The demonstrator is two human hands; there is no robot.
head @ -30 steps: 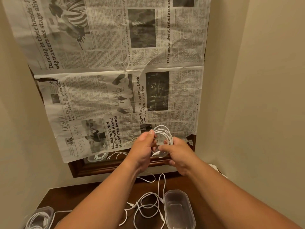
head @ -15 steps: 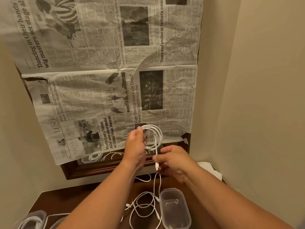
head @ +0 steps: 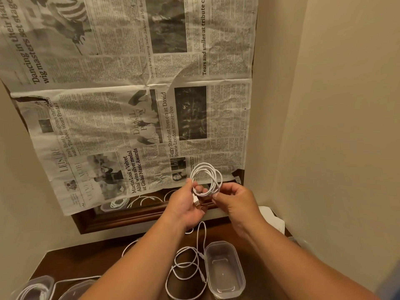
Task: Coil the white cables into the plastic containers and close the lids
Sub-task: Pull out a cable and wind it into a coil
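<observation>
Head view: left grip [head: 184, 204] & right grip [head: 236, 200] both pinching coiled white cable [head: 204, 165]; empty container [head: 225, 271] below on tabletop [head: 75, 263], nearer right grip, long axis fore-aft.

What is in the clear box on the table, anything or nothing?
Empty. The clear box has no lid on and its bare bottom shows; the loose white cable lies beside it, not inside.
</observation>
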